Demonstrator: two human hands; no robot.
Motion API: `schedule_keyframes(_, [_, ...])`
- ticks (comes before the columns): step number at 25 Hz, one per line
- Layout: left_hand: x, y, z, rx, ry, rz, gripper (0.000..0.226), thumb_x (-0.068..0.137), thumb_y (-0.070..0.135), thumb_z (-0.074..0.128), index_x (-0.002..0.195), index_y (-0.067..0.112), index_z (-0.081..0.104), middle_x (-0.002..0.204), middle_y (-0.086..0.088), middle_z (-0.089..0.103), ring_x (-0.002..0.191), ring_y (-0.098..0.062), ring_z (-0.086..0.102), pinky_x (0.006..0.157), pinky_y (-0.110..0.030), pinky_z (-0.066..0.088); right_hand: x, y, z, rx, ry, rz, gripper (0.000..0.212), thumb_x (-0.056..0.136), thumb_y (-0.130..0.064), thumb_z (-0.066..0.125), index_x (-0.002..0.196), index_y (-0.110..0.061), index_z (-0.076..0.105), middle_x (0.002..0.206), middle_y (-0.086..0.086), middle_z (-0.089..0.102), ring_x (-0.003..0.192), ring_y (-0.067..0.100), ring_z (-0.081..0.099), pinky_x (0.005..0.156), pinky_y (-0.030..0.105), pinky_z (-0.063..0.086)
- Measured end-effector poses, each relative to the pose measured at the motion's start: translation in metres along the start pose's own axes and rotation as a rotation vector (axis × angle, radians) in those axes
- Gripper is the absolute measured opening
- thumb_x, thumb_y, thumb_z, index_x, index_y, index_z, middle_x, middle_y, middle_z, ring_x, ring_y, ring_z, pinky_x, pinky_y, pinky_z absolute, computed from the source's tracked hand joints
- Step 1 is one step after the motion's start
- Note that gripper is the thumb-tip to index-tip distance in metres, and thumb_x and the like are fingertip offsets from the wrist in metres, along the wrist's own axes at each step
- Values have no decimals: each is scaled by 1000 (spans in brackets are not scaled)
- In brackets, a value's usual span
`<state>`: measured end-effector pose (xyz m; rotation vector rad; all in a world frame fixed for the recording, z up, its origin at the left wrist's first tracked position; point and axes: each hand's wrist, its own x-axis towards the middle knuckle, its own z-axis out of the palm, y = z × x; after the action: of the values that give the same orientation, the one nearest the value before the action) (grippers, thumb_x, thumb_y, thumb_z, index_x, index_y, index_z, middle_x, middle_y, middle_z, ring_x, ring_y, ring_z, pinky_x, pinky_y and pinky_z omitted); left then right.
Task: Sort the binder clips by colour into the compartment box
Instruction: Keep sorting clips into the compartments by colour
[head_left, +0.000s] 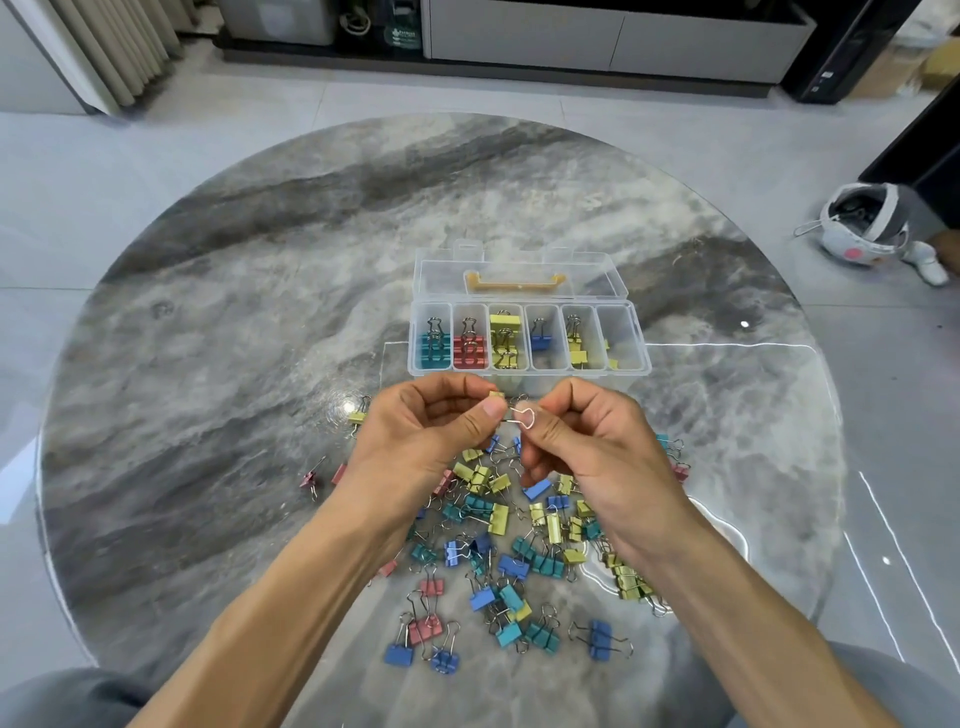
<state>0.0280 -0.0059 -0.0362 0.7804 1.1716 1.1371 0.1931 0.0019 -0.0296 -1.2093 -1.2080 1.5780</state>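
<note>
Grey marble table (234, 322) carries everything. At 12 o'clock stands the compartment box (529, 338), partly filled. Just below it, the left hand (421, 431) pinches a yellow binder clip (497, 396) by its body, and the right hand (587, 447) pinches its wire handle (522, 417). This clip looks light and stiff, with springy handles; the painted body seems the safest hold. Loose clips (519, 551) lie at 6 o'clock.

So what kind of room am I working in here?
Likely a home living room: a round marble-look table on a tiled floor, a low media cabinet along the far wall, curtains at the left.
</note>
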Motion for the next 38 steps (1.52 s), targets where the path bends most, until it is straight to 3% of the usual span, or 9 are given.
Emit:
schedule_keyframes(5, [-4,-2,6,27,-12,18,27,71,22,74,95,9,69,82,-4,73,74,-9,65,72,-20,51,-6,-3,1,-63,17,-54,15,98,-11,55,90,-1,62,74,10,70,65,24,64,63,31,55])
schedule_keyframes(9, [-1,-1,4,43,77,36,29,66,23,79,92,12,68,81,-4,71,75,-14,64,75,-23,53,-8,0,7,-7,58,-78,29,98,-27,51,91,-3,65,75,11,71,65,24,65,63,33,57])
schedule_keyframes(14, [-4,0,7,59,113,54,30,76,18,75,105,15,70,91,-4,76,82,-15,69,75,-22,56,0,-11,-11,-190,68,-85,11,95,-7,61,99,-9,70,79,5,73,69,15,66,66,29,57])
schedule_keyframes(18, [-5,2,6,132,127,27,11,90,17,67,100,19,71,96,-2,76,87,-14,70,70,-19,55,45,-29,-62,-806,359,-405,13,95,-16,63,102,-14,75,80,-6,73,72,12,67,68,32,57])
schedule_keyframes(23, [-7,7,6,161,136,29,10,93,16,65,98,20,72,94,0,76,85,-12,69,68,-18,53,97,-9,-87,-1170,147,-331,8,88,-21,74,84,-13,74,82,-2,72,77,16,64,75,39,55])
schedule_keyframes(27, [-5,16,1,141,148,37,11,94,14,64,98,19,72,92,2,76,81,-8,69,65,-18,53,103,0,-92,-1455,27,-407,13,89,-32,70,88,-21,76,93,-7,68,87,15,45,75,31,32])
schedule_keyframes(31, [-3,17,-5,55,216,35,13,96,12,59,98,13,72,89,-1,76,80,-11,67,61,-19,51,64,11,-65,-1230,321,-570,15,94,-22,65,91,-11,74,88,1,69,78,17,54,73,27,35])
schedule_keyframes(34, [-2,15,-5,-9,275,-11,13,97,13,59,96,11,72,86,-4,74,77,-13,65,57,-19,50,33,34,-10,-1096,105,-587,12,91,-16,68,102,-13,72,92,-2,72,79,10,63,69,25,55])
schedule_keyframes(38, [-1,14,-6,-45,311,-22,12,96,14,60,93,12,72,84,-5,74,76,-13,65,59,-21,49,41,72,16,-1355,-125,-556,27,92,-30,66,117,-20,64,103,-5,64,94,17,54,76,32,53])
